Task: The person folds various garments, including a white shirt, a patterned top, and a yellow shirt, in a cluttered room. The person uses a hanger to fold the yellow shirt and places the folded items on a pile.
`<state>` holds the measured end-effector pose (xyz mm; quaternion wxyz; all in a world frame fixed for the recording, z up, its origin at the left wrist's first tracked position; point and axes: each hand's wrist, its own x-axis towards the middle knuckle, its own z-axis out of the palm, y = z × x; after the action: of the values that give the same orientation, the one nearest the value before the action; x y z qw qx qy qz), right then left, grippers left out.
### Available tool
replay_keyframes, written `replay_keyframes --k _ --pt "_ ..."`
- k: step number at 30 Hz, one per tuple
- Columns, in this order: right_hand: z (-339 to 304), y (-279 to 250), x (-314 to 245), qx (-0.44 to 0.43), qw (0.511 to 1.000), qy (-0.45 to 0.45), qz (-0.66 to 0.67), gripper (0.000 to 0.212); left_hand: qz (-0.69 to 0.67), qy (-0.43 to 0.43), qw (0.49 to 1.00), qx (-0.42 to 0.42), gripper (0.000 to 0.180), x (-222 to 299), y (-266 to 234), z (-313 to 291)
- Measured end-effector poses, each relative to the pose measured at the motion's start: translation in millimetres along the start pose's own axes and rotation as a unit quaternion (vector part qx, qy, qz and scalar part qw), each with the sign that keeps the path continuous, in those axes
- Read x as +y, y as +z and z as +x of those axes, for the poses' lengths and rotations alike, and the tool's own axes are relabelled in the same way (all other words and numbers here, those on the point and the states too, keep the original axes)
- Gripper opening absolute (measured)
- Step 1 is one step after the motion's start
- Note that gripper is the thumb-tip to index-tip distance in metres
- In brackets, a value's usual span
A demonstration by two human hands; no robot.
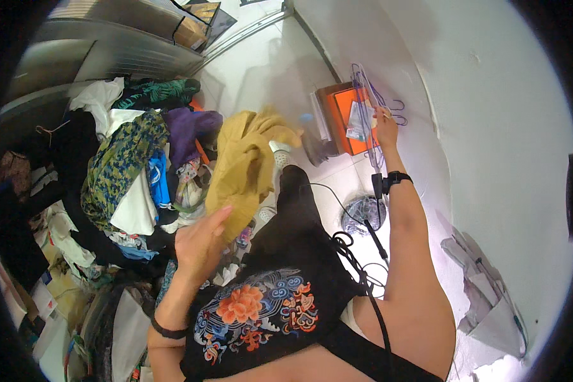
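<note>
At the left of centre my left hand point(198, 247) is closed on the lower edge of a mustard-yellow garment point(240, 167). The cloth stretches away from me past my knee, bunched at its far end; part of my grip is hidden behind the hand. My right arm reaches out to the far right. There my right hand point(386, 129) has its fingers wrapped round purple clothes hangers point(361, 86), whose hooks stick out towards the wall. Behind the hangers stands a box with an orange face point(352, 121), with a small clear packet on it.
A large heap of clothes fills the left, with a camouflage-patterned garment point(122, 167), a purple cloth point(188, 130) and white pieces. On the floor sits a round, plastic-wrapped object point(363, 215), with black cables near it. A grey bag point(487, 299) leans by the right wall.
</note>
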<state>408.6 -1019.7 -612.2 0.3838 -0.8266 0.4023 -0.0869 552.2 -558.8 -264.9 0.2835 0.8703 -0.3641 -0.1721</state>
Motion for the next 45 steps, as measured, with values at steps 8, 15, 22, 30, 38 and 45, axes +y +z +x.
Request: replay_keyframes --k 8,15,22,30,38,45 --pt "36 12 78 -0.104 0.974 0.113 0.164 0.038 0.002 -0.053 0.999 0.000 0.024 9 5 17" --pt "32 -3 86 -0.181 0.974 0.099 0.089 0.037 -0.018 -0.068 0.997 0.015 0.023 11 6 26" --pt "18 -25 35 -0.130 0.986 -0.086 -0.064 0.030 0.000 -0.077 0.996 0.032 0.023 9 8 20" --pt "13 8 44 -0.204 0.976 -0.052 -0.057 0.028 -0.015 -0.098 0.995 0.032 0.024 9 14 7" --pt "15 8 103 0.055 0.979 0.152 -0.122 0.069 0.000 -0.138 0.990 0.000 0.025 25 -4 -11" --pt "-90 21 -77 -0.100 0.968 0.094 0.209 0.051 -0.127 -0.289 0.946 0.079 0.025 31 -27 -52"
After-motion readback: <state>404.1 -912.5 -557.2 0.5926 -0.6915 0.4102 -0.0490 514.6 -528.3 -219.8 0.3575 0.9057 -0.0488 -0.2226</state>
